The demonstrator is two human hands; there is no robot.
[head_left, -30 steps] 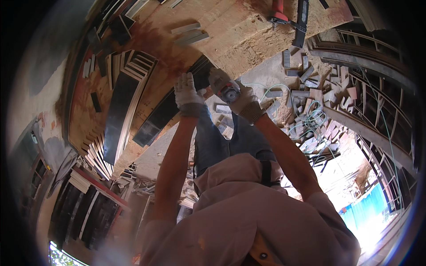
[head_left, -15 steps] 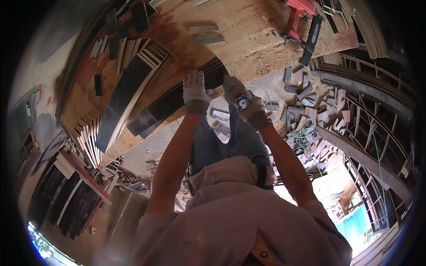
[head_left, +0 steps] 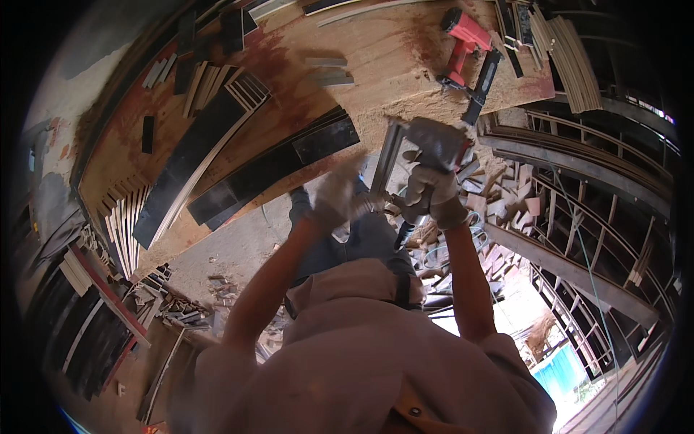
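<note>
My right hand [head_left: 437, 197], in a pale work glove, is wrapped round the handle of a dark grey nail gun [head_left: 432, 141]. The gun is held off the table's near edge, with its long straight magazine [head_left: 385, 163] on the left side. My left hand [head_left: 337, 194], gloved too, hangs in front of my legs, left of the magazine and apart from it; motion smears its fingers. Beyond it, a long dark strip of board [head_left: 271, 170] lies along the near edge of the brown wooden worktable [head_left: 289, 119].
A red nail gun [head_left: 463, 50] lies at the table's right end. On the left are a curved black panel [head_left: 191, 155] and fanned thin slats [head_left: 126, 224]. Offcuts [head_left: 506, 195] and a pale green hose [head_left: 441, 253] litter the floor at right. Curved wooden frames [head_left: 578, 239] stand farther right.
My right hand has raised and turned the nail gun, swinging it to the right. The left hand has come off the dark boards and moved nearer to me. The whole view has shifted slightly.
</note>
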